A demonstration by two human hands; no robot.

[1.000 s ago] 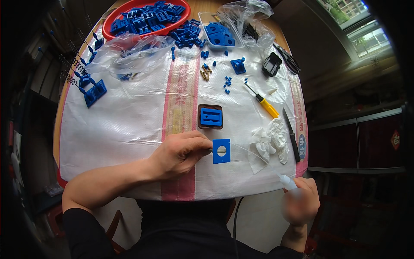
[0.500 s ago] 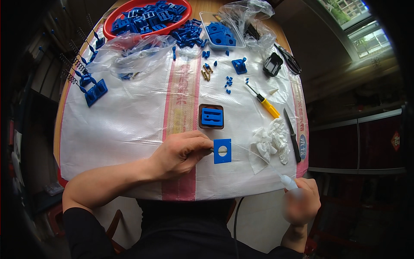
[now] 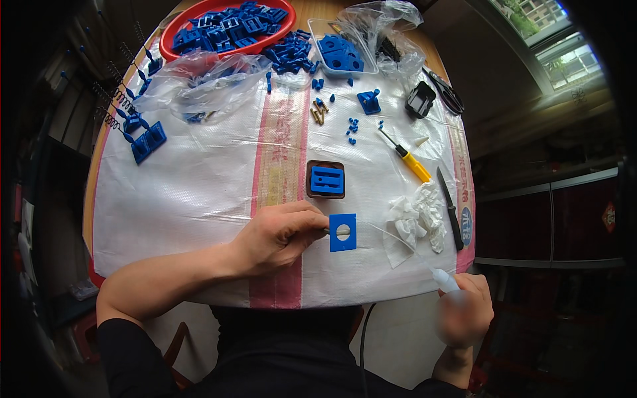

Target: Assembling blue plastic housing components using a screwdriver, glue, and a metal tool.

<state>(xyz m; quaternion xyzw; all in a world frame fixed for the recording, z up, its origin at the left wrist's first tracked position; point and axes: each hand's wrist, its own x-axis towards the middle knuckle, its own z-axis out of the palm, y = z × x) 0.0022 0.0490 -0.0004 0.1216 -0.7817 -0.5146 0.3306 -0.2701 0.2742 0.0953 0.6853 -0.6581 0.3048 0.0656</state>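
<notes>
While the left hand (image 3: pixel 282 235) pinches the blue plate (image 3: pixel 343 233), the right hand (image 3: pixel 462 310) grips a white tube (image 3: pixel 443 280).

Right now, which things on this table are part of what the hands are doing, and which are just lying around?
In hand:
left hand on blue square plate with hole
right hand holding a small white-tipped item, blurred

Lying about:
yellow-handled screwdriver
knife
scissors
red bowl

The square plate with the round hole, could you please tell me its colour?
Blue; the square plate shows best in the head view.
</notes>
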